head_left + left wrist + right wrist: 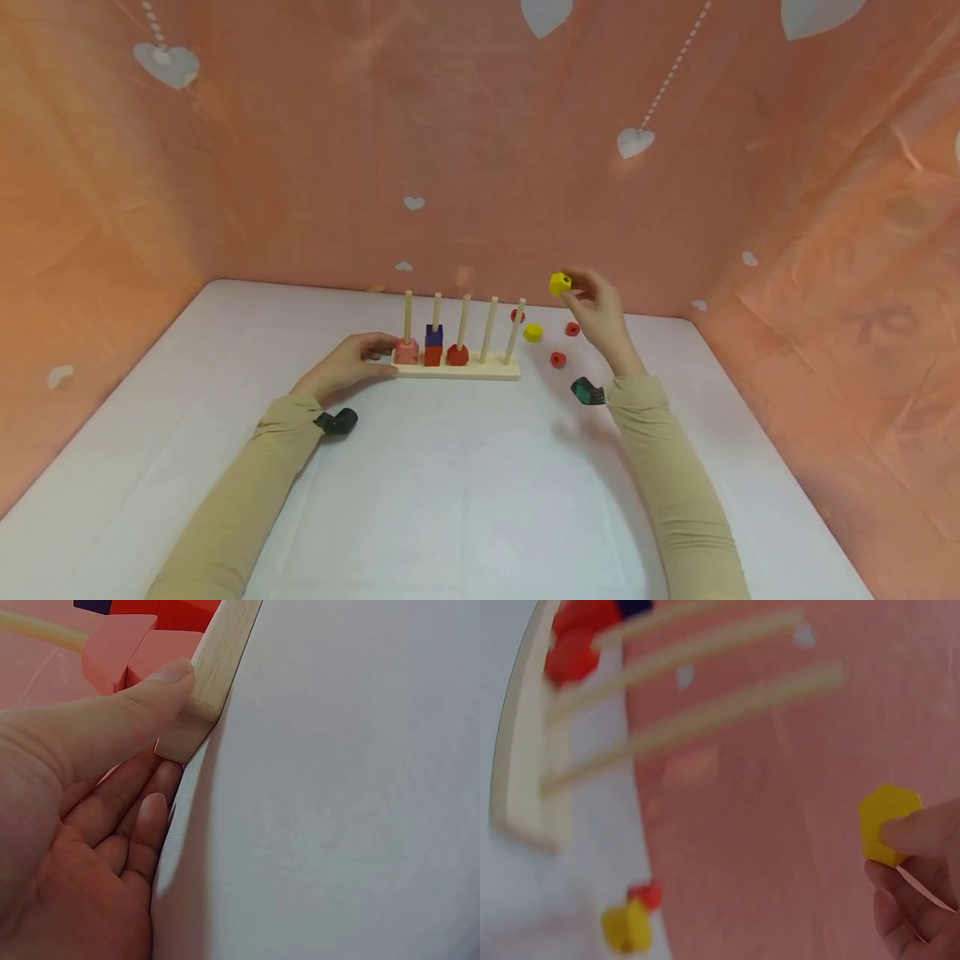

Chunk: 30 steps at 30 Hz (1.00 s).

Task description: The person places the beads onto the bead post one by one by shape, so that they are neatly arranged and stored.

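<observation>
A wooden peg stand (457, 372) with several upright pegs stands on the white table. My left hand (352, 362) grips its left end. In the left wrist view the thumb (169, 679) lies on the front edge of the base, the other fingers behind it. My right hand (600, 317) is raised to the right of the stand and pinches a yellow hexagonal bead (559, 284) by thumb and fingers. Pink beads (407, 353) sit on the leftmost peg, a purple bead (434, 335) above a red bead (432, 356) on the second, and red beads (457, 356) on the third.
Right of the stand lie another yellow bead (533, 332) and red beads (558, 360), (573, 329), (517, 316) on the table. Dark wrist cameras (337, 422), (587, 391) sit at both cuffs. Orange-pink cloth (480, 167) with white hearts closes off the back and sides.
</observation>
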Each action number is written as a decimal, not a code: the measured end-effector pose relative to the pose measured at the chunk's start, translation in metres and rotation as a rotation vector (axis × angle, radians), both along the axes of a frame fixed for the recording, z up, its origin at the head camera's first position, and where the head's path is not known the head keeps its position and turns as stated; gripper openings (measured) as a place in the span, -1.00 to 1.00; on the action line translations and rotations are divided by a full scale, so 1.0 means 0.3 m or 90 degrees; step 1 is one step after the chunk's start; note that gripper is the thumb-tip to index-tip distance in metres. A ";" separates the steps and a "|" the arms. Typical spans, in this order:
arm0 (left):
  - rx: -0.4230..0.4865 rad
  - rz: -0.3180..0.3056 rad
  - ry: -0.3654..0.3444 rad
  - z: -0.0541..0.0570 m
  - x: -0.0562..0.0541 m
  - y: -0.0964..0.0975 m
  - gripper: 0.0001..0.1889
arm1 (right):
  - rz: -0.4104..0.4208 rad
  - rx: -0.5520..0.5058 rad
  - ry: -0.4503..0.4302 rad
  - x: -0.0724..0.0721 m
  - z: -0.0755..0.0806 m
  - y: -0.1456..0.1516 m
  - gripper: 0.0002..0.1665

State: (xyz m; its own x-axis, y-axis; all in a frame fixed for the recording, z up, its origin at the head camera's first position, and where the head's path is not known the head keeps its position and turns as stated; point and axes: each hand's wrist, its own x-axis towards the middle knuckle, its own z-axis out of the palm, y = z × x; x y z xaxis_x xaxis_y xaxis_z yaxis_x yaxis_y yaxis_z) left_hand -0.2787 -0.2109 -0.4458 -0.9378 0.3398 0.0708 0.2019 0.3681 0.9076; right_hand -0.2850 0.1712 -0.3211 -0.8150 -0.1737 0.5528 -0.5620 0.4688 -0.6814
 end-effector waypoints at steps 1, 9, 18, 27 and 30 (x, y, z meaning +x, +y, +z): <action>0.001 0.000 -0.001 0.000 0.001 0.000 -0.37 | 0.011 -0.011 0.007 0.023 0.024 -0.025 -0.60; -0.009 0.006 -0.011 0.000 0.004 0.001 -0.39 | 0.110 -0.019 0.057 0.072 0.073 -0.149 -0.62; -0.008 0.006 -0.006 -0.003 0.000 0.006 -0.40 | 0.187 -0.004 0.049 0.051 0.066 -0.244 -0.62; -0.011 0.001 -0.006 0.001 0.000 -0.001 -0.40 | 0.219 0.036 0.009 -0.015 0.011 -0.287 -0.60; -0.016 0.000 -0.003 0.000 -0.002 -0.001 -0.41 | 0.235 0.048 -0.010 -0.022 0.006 -0.293 -0.60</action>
State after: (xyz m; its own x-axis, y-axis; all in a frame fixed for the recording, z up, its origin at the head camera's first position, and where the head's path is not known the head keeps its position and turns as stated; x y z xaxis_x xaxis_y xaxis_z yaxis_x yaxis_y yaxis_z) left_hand -0.2791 -0.2111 -0.4458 -0.9383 0.3410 0.0572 0.1969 0.3911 0.8990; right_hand -0.2917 0.0834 -0.3193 -0.6980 -0.4969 0.5157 -0.6925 0.2851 -0.6627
